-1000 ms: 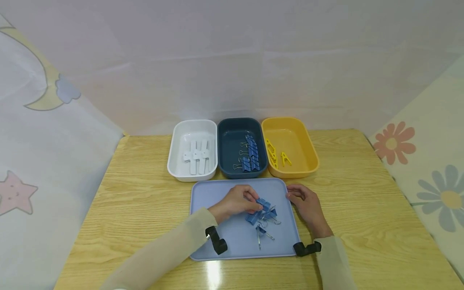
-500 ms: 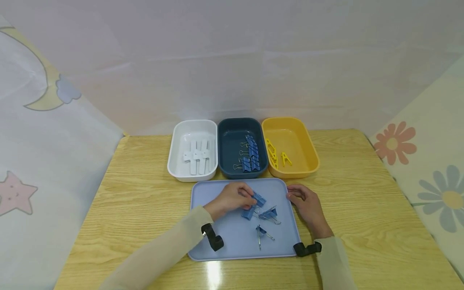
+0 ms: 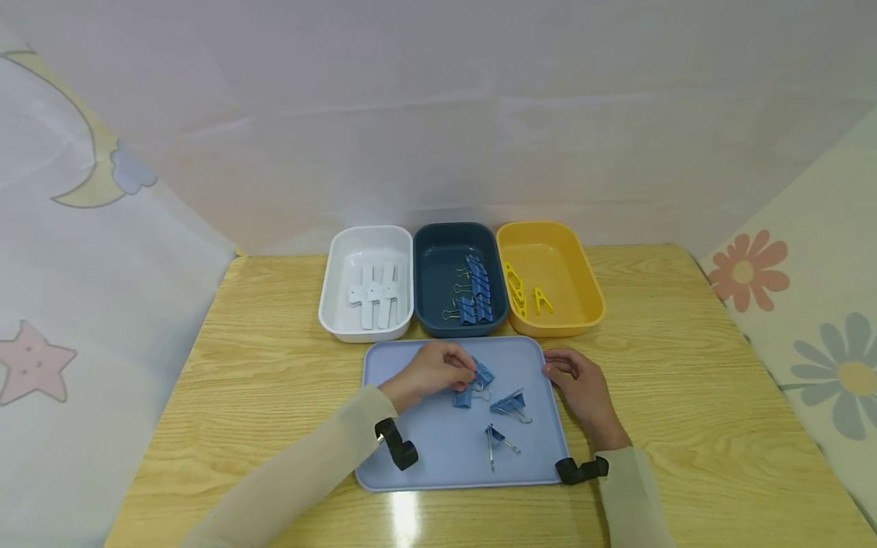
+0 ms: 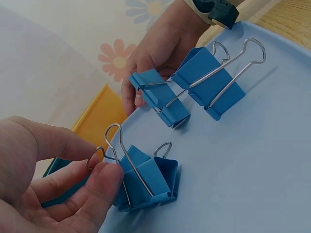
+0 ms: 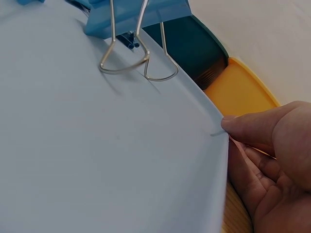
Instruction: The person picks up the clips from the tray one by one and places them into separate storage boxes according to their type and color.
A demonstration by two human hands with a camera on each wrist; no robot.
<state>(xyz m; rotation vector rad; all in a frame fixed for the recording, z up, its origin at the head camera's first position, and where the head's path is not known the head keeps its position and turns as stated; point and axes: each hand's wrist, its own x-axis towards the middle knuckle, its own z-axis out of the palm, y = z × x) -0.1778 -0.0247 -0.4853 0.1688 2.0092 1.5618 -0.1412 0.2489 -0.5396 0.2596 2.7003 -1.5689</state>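
My left hand point(image 3: 433, 371) pinches the wire handle of a blue binder clip point(image 4: 146, 174) between thumb and fingers, over the lavender tray point(image 3: 438, 464). A second blue clip point(image 3: 463, 399) lies against it, partly hidden in the left wrist view. Two other binder clips rest on the tray to the right: one on its side point(image 3: 510, 403), one nearer the front point(image 3: 497, 437). At the tray's right edge, my right hand point(image 3: 581, 392) holds the rim, its thumb point(image 5: 238, 125) on top and its fingers outside.
Behind the tray stand three bins side by side. The white bin point(image 3: 332, 304) holds white clips, the dark blue bin point(image 3: 432, 259) several blue binder clips, and the yellow bin point(image 3: 572, 281) yellow clips. Wooden tabletop point(image 3: 260, 365) extends on both sides.
My left hand has moved left across the tray, pulling the two touching binder clips away from the others. The right hand stays on the tray's rim.
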